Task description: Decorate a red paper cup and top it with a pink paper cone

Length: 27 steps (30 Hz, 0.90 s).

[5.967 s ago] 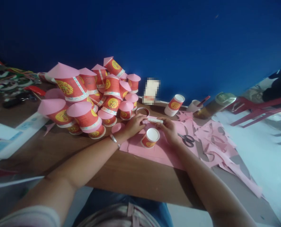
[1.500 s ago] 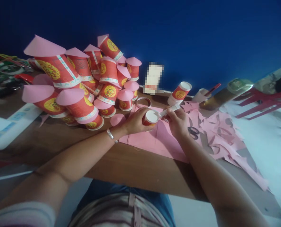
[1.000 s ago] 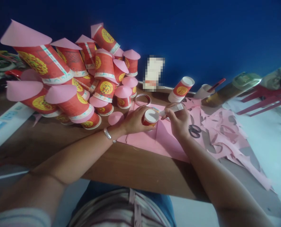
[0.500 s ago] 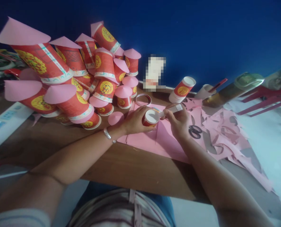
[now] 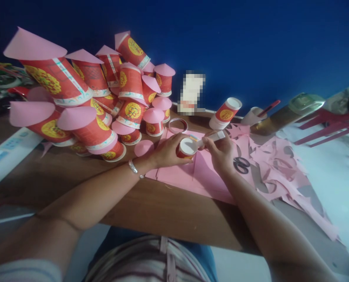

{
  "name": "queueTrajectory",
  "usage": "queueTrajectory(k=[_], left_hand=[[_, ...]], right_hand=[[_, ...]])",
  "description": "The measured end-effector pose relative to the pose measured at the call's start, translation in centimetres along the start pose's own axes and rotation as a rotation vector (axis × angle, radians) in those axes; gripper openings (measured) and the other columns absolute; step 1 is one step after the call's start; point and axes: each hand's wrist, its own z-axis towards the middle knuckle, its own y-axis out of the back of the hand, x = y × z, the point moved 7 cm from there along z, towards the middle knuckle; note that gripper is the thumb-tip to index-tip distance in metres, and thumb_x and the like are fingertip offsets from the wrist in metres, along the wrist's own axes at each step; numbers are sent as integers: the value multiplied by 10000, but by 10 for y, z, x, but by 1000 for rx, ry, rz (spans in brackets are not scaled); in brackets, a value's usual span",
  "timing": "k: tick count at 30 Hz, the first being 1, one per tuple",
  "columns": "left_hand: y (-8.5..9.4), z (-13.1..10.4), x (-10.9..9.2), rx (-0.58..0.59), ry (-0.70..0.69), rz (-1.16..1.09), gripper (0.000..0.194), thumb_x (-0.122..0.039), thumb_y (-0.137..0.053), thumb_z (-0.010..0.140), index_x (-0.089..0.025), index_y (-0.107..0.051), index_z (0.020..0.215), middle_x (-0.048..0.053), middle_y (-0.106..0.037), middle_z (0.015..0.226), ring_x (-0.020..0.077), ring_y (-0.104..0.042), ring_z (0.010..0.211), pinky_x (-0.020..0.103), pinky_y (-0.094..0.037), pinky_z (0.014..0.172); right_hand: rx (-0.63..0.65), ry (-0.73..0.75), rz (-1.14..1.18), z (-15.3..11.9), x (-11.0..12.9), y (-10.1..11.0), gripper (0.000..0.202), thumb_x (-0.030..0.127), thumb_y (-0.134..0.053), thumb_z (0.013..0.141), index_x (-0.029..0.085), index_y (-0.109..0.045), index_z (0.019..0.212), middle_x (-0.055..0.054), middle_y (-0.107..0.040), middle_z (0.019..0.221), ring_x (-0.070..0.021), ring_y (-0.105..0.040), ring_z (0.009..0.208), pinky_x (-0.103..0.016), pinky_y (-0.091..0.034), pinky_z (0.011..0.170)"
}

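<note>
Over pink paper, left hand fingers grip a red cup; right hand fingers clamp a glue stick.

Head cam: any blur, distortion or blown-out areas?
Head view: soft throughout; wide-angle stretch enlarges the cone-topped cups at left; floor at right is washed out; a pixelated patch sits against the wall; left hand and right hand are readable.

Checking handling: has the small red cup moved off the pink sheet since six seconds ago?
Yes. The cup, earlier standing on the pink sheet, is now lifted in the left hand.
</note>
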Motion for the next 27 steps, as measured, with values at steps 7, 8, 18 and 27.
queueTrajectory(k=[7,8,18,27], left_hand=[[-4,-1,10,15,52,-30,749,-443,-898,721,-234,-520,1333,127,-731,1269,341,-743,1126,457,-602,892],[-4,-1,10,26,62,-42,755,-450,-894,726,-233,-510,1339,127,-731,1267,339,-743,1128,456,-601,896],[-3,-3,-3,148,47,-184,655,-332,-831,815,-227,-497,1368,105,-742,1246,291,-741,1120,433,-605,933],[-3,6,7,-36,-128,-84,668,-353,-979,667,-229,-578,1187,125,-663,1287,353,-619,1310,583,-508,1138]], right_hand=[[-10,-2,-17,1,0,1,428,575,-895,804,250,-621,853,26,-678,722,-148,-649,581,-322,-579,603],[-11,-2,-18,1,-1,1,437,582,-896,799,250,-617,854,31,-677,707,-150,-655,578,-320,-580,596],[-1,30,-21,3,-2,0,471,612,-896,785,241,-611,844,44,-687,683,-157,-693,559,-304,-578,554],[8,42,-43,2,0,-1,468,606,-879,802,237,-593,846,46,-676,711,-141,-678,562,-285,-570,558]])
